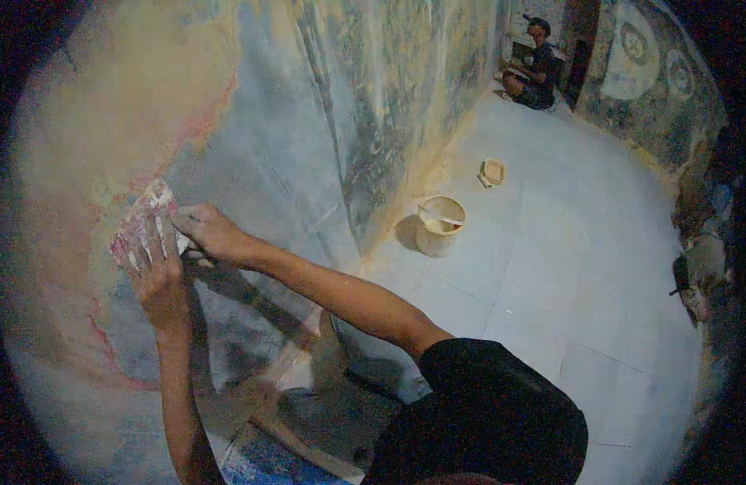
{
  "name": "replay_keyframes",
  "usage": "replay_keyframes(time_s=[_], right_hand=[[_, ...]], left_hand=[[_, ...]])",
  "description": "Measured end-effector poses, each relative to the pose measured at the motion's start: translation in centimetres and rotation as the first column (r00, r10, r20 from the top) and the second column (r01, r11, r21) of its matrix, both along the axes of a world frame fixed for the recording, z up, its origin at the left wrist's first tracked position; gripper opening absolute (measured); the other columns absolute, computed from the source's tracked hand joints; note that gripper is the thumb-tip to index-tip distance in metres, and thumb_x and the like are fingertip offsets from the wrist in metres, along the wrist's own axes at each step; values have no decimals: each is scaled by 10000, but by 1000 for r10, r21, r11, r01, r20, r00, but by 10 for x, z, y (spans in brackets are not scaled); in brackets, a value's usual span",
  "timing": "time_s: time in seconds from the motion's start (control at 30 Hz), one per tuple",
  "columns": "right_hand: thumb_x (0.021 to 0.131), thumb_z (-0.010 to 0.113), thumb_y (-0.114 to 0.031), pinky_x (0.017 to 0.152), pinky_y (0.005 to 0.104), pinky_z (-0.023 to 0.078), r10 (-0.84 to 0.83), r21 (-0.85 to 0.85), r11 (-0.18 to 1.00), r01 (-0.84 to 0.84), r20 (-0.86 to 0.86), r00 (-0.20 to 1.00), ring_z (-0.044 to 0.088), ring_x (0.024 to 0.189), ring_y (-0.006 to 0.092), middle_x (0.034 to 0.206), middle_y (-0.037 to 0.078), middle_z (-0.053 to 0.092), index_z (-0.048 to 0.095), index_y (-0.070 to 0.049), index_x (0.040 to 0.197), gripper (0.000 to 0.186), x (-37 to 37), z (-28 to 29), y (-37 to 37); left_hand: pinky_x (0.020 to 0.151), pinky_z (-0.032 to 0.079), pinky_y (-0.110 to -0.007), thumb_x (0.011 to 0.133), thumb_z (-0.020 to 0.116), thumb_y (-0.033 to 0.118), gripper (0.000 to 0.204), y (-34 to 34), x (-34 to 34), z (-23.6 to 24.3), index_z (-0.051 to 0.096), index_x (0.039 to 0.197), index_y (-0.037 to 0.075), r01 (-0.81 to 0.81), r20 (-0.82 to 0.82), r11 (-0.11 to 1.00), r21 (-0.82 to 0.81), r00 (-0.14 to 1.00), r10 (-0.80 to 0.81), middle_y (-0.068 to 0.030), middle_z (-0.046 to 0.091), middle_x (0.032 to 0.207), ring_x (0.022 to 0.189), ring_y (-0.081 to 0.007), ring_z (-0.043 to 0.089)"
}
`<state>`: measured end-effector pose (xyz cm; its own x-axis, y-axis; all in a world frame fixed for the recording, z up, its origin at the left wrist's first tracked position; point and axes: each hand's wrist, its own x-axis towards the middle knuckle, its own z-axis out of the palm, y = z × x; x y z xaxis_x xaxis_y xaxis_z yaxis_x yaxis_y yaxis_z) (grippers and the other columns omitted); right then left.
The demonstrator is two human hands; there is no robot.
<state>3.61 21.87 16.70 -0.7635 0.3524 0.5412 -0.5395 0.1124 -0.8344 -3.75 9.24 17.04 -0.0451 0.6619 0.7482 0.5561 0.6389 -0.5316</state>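
While blur hides grip, left hand [153,267] & right hand [207,230] press sandpaper [150,208] on wall [308,121]

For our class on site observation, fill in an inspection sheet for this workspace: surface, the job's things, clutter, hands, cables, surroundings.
Surface: wall with worn, patchy paint in grey, yellow and red.
Job's things: pale dusty sheet pressed flat to the wall under both hands.
Clutter: pale bucket on the floor by the wall; small tray-like container beyond it.
Hands: left hand flat on the sheet; right hand gripping its edge.
Cables: nothing seen.
Surroundings: pale tiled floor; another person crouched by the far wall; dim light.
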Motion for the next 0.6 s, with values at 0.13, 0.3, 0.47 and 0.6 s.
replay_keyframes(time_s=[0.13, 0.3, 0.47, 0.6], right_hand=[[1003, 419, -413, 374, 257, 327, 9, 4, 1000, -9, -33, 999, 396, 424, 81, 541, -16, 433, 551, -54, 899, 396, 6, -1, 0], [1002, 424, -405, 374, 266, 338, 4, -25, 1000, -4, 10, 1000, 408, 424, 86, 551, -11, 447, 578, -50, 976, 387, 1, -11, 8], [993, 460, -353, 402, 253, 349, -311, 357, 655, 666, -676, 668, 441, 473, 87, 614, -4, 459, 586, -47, 1127, 357, -48, -17, 9], [993, 462, -348, 404, 239, 323, -84, 37, 996, 82, 75, 994, 413, 475, 65, 606, -35, 416, 568, -38, 1143, 360, -1, -14, 14]], left_hand=[[1114, 297, -476, 804, 584, 264, 617, 0, 8, -2, 437, 1388, 130, 18, 92, 1000, -19, 996, -16, -59, 380, 1477, 1332, -311, 388], [1044, 373, -459, 810, 576, 228, 526, 8, 12, 0, 496, 1319, 121, 58, -62, 998, 30, 997, -56, -70, 455, 1392, 1159, -291, 515], [944, 382, -457, 793, 594, 207, 459, -11, -36, -24, 503, 1233, 111, -14, 11, 1000, 7, 1000, 14, -100, 508, 1194, 1001, -308, 510], [1059, 335, -505, 817, 560, 203, 521, 11, -9, -16, 489, 1323, 101, 56, 45, 998, 7, 997, -57, -116, 489, 1350, 1142, -326, 518]])
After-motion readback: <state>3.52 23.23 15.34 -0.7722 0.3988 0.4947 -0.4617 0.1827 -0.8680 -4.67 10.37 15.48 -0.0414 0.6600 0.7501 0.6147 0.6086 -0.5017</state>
